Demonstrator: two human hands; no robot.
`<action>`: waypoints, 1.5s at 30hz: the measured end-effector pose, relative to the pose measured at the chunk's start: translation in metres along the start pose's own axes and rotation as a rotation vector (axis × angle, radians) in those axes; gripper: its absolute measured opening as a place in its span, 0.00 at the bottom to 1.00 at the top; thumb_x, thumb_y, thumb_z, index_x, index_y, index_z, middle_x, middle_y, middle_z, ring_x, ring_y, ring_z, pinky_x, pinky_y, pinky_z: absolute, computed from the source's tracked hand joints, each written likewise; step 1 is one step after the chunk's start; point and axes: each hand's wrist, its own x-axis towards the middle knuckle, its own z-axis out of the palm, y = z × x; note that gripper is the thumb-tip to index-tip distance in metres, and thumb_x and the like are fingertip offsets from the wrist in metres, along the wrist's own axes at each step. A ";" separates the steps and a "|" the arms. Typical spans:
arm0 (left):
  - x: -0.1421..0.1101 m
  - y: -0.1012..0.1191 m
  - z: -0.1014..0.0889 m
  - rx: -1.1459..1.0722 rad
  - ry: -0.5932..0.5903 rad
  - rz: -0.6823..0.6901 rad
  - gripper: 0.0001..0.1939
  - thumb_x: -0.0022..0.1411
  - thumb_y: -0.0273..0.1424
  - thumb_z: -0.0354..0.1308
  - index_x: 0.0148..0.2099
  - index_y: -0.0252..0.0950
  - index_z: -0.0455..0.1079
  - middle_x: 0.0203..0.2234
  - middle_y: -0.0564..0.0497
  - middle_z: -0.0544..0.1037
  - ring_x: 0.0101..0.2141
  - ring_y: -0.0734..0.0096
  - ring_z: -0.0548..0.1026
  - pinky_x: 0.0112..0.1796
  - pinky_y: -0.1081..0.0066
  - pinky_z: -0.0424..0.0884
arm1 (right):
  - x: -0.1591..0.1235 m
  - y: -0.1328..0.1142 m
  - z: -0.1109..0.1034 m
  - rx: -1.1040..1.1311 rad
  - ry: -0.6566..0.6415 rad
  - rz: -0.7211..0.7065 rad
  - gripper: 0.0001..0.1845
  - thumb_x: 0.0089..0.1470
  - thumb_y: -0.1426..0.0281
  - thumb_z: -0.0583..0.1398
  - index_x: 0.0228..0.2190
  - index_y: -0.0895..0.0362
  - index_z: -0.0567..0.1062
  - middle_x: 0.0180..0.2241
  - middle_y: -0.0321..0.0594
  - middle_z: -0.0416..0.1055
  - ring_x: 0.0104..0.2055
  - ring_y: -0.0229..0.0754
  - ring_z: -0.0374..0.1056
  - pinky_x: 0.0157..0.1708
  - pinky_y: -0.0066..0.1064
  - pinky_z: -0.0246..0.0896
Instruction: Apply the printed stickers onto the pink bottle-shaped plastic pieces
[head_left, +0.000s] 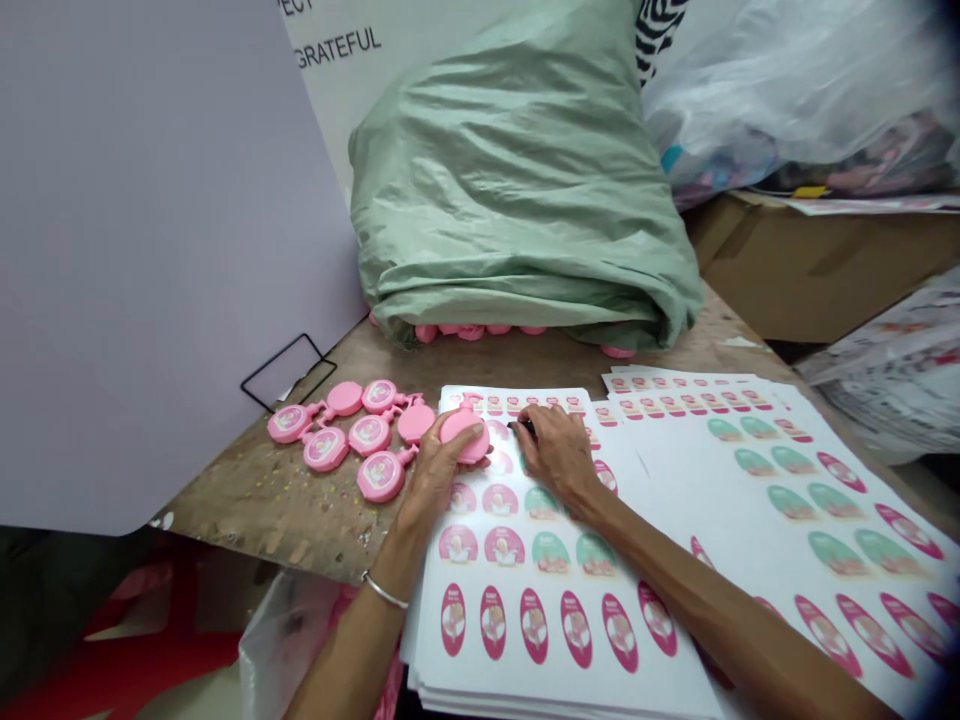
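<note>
My left hand (431, 465) is closed around a round pink plastic piece with a small pump-shaped top (465, 437), holding it over the sticker sheets. My right hand (556, 450) rests on the top sticker sheet (570, 688), fingers curled around a small black pointed tool (523, 427); its exact kind is hidden. Pink, green and oval magenta stickers are printed on that sheet, which tops a stack. To the left of my left hand lie several similar pink pieces (369, 434) on the wooden table, most bearing a round sticker, a few showing a plain pink face.
A large green sack (510, 180) stands behind the sheets, with pink pieces peeking from under it. More sticker sheets (675, 500) spread to the right. A black wire frame (289, 372) sits by the pale panel (172, 250). Cardboard box (832, 260) and plastic bags (810, 90) are at right.
</note>
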 end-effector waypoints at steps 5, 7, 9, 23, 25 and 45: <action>0.001 -0.004 -0.003 0.002 -0.012 -0.002 0.24 0.52 0.34 0.68 0.50 0.34 0.68 0.40 0.42 0.78 0.29 0.69 0.78 0.29 0.69 0.78 | -0.001 0.001 0.001 -0.008 0.011 0.001 0.07 0.59 0.70 0.55 0.29 0.56 0.70 0.29 0.40 0.73 0.35 0.45 0.63 0.37 0.36 0.45; 0.001 -0.006 -0.004 -0.003 -0.015 0.007 0.24 0.52 0.35 0.68 0.50 0.35 0.68 0.41 0.42 0.78 0.31 0.67 0.79 0.30 0.68 0.79 | -0.001 0.001 0.001 -0.007 0.015 0.002 0.07 0.59 0.70 0.55 0.29 0.56 0.69 0.30 0.40 0.73 0.35 0.45 0.63 0.37 0.36 0.45; 0.001 -0.007 -0.005 -0.010 -0.022 0.013 0.24 0.52 0.35 0.68 0.50 0.35 0.68 0.41 0.42 0.78 0.31 0.66 0.79 0.31 0.66 0.79 | -0.001 0.001 0.001 -0.003 0.014 0.000 0.07 0.59 0.69 0.55 0.29 0.56 0.69 0.29 0.40 0.73 0.35 0.45 0.63 0.37 0.36 0.45; 0.001 -0.002 -0.006 -0.001 -0.077 -0.040 0.24 0.56 0.34 0.66 0.53 0.34 0.64 0.37 0.43 0.78 0.33 0.61 0.81 0.34 0.64 0.80 | 0.002 0.004 0.005 0.032 0.010 0.036 0.10 0.54 0.62 0.60 0.28 0.55 0.69 0.26 0.40 0.72 0.33 0.45 0.64 0.36 0.36 0.50; 0.001 -0.002 -0.007 -0.010 -0.080 -0.034 0.25 0.56 0.34 0.66 0.53 0.34 0.64 0.37 0.43 0.78 0.32 0.61 0.81 0.33 0.64 0.80 | 0.002 0.001 0.005 0.024 0.034 0.023 0.12 0.55 0.59 0.59 0.28 0.55 0.69 0.26 0.41 0.71 0.33 0.46 0.64 0.38 0.37 0.50; -0.003 -0.007 -0.008 -0.068 -0.069 0.046 0.24 0.56 0.39 0.65 0.51 0.35 0.65 0.37 0.45 0.77 0.31 0.64 0.80 0.32 0.64 0.80 | 0.007 -0.001 0.000 0.172 0.018 0.002 0.18 0.55 0.54 0.59 0.25 0.56 0.70 0.25 0.40 0.72 0.31 0.44 0.64 0.40 0.40 0.53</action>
